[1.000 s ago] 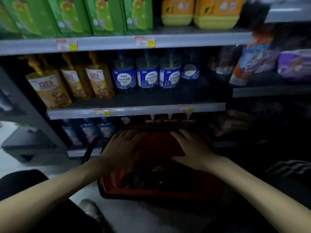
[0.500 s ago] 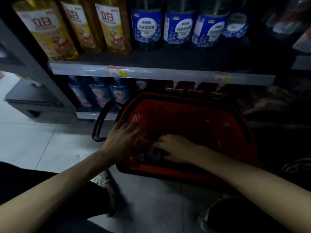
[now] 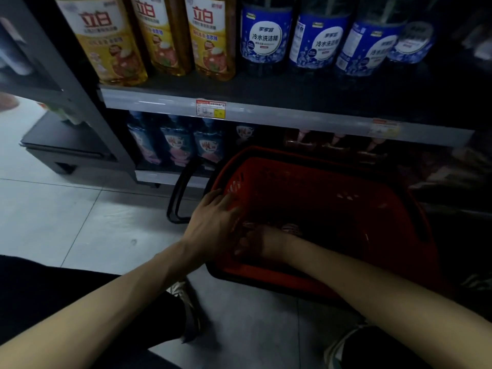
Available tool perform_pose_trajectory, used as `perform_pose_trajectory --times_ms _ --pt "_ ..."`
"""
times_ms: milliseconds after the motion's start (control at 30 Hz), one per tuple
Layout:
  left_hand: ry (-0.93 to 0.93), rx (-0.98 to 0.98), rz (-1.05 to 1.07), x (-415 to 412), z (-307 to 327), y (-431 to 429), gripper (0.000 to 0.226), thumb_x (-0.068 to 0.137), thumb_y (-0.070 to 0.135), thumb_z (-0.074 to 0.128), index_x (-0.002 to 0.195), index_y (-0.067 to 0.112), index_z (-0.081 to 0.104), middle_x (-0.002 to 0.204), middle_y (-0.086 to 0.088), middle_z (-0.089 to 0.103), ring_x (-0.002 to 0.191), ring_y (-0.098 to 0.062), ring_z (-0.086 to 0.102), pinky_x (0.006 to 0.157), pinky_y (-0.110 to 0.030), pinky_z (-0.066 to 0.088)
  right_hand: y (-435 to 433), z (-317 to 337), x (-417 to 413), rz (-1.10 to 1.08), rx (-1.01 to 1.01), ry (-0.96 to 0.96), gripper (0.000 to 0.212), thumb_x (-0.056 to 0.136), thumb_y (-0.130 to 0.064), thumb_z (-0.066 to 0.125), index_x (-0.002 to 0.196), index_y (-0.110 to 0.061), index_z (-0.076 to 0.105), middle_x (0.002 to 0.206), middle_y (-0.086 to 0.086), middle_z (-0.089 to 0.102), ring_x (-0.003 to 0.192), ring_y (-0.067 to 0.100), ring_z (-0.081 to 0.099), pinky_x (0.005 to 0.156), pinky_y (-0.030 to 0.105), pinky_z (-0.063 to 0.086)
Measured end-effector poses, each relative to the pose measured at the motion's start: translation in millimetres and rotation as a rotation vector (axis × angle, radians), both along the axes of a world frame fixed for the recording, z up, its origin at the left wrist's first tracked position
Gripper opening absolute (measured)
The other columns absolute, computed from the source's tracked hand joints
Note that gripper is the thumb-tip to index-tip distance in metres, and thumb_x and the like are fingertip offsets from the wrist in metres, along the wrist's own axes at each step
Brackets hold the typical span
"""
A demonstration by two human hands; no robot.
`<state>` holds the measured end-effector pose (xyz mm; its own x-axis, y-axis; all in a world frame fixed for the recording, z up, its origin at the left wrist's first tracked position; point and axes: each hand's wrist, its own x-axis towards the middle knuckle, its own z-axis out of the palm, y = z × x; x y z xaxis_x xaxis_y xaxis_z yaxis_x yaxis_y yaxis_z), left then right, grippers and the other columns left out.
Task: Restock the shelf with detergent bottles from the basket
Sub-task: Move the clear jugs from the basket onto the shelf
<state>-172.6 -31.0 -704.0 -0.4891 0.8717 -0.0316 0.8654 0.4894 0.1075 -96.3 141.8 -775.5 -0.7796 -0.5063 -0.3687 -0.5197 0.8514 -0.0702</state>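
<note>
A red basket (image 3: 332, 169) stands on the floor against the bottom shelf. Both of my hands reach into its near left corner. My left hand (image 3: 213, 222) lies over the left rim with its fingertips down inside. My right hand (image 3: 263, 243) curls over something dark at the bottom. A pinkish cap (image 3: 290, 228) of a dark detergent bottle shows just past my right hand. The rest of the basket's contents are lost in shadow, and I cannot tell whether either hand grips a bottle.
The grey shelf (image 3: 279, 117) above carries yellow bottles (image 3: 111, 43) on the left and blue-labelled bottles (image 3: 263, 35) beside them. Dark bottles (image 3: 175, 145) fill the bottom shelf at left. The basket's black handle (image 3: 181, 193) hangs down on its left. My shoe (image 3: 190, 312) is on the floor tiles.
My head has tilted down and nearer the basket. Both hands have dropped from above the basket to its near left corner, and they have drawn close together.
</note>
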Motion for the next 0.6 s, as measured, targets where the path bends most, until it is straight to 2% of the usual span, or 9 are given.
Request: perform_pose_trajectory --times_ms 67,100,167,200,233,367,500,600 --pt "-0.020 0.005 0.023 1 -4 0 0.052 0.081 0.049 0.072 0.125 0.022 0.071 0.127 -0.011 0.070 0.117 -0.033 0.067 0.113 -0.051 0.042 1 -4 1 -0.026 -0.140 0.012 0.042 0.097 -0.027 0.037 0.100 -0.009 0.076 0.101 0.015 0.075 0.089 0.032 0.073 0.080 0.046 0.059" --pt "-0.045 -0.012 0.037 2 0 0 0.050 0.085 0.051 0.064 0.125 0.022 0.071 0.127 -0.010 0.070 0.117 -0.032 0.067 0.113 -0.051 0.041 3 6 -1 -0.079 -0.142 -0.022 0.039 0.099 -0.028 0.041 0.109 -0.010 0.075 0.110 0.013 0.074 0.097 0.032 0.072 0.084 0.045 0.057" --pt "-0.055 0.004 0.046 2 -1 -1 0.051 0.090 0.051 0.048 0.126 0.022 0.071 0.126 -0.010 0.071 0.117 -0.031 0.067 0.114 -0.050 0.041 24 22 -11 -0.189 -0.163 0.031 0.038 0.101 -0.032 0.051 0.136 -0.024 0.061 0.136 0.004 0.063 0.120 0.027 0.061 0.095 0.038 0.049" --pt "-0.032 0.044 0.045 1 -5 -1 0.052 0.090 0.049 0.045 0.127 0.022 0.070 0.126 -0.009 0.071 0.118 -0.030 0.067 0.115 -0.049 0.040 40 23 -15 -0.313 -0.165 -0.004 0.040 0.100 -0.032 0.056 0.139 -0.032 0.056 0.140 -0.001 0.060 0.123 0.024 0.059 0.096 0.036 0.048" --pt "-0.040 0.040 0.051 3 -1 -1 0.053 0.090 0.047 0.043 0.129 0.022 0.069 0.127 -0.009 0.070 0.118 -0.030 0.066 0.116 -0.048 0.039 56 24 -17 -0.417 -0.178 -0.011 0.040 0.098 -0.028 0.060 0.137 -0.034 0.057 0.138 -0.003 0.060 0.122 0.022 0.059 0.094 0.034 0.049" --pt "0.006 0.080 0.051 3 -3 -1 0.054 0.087 0.043 0.043 0.128 0.021 0.070 0.126 -0.010 0.070 0.115 -0.031 0.067 0.115 -0.047 0.039 89 22 -19 -0.728 -0.375 -0.071 0.045 0.084 -0.002 0.064 0.124 -0.023 0.066 0.121 0.001 0.064 0.109 0.020 0.063 0.084 0.031 0.051" --pt "-0.006 0.058 0.040 1 -6 -1 0.051 0.087 0.043 0.044 0.124 0.020 0.072 0.122 -0.011 0.072 0.111 -0.032 0.070 0.112 -0.050 0.044 89 14 -20 -0.811 -0.520 -0.065 0.044 0.077 0.002 0.063 0.114 -0.021 0.071 0.109 -0.002 0.071 0.094 0.012 0.069 0.079 0.038 0.061" --pt "0.032 0.097 0.021 0 -8 1 0.052 0.088 0.046 0.045 0.125 0.020 0.071 0.119 -0.010 0.072 0.109 -0.032 0.070 0.112 -0.049 0.044 87 12 -24 -0.819 -0.513 -0.068 0.040 0.078 -0.001 0.064 0.111 -0.022 0.072 0.103 -0.005 0.073 0.088 0.008 0.069 0.073 0.031 0.060"
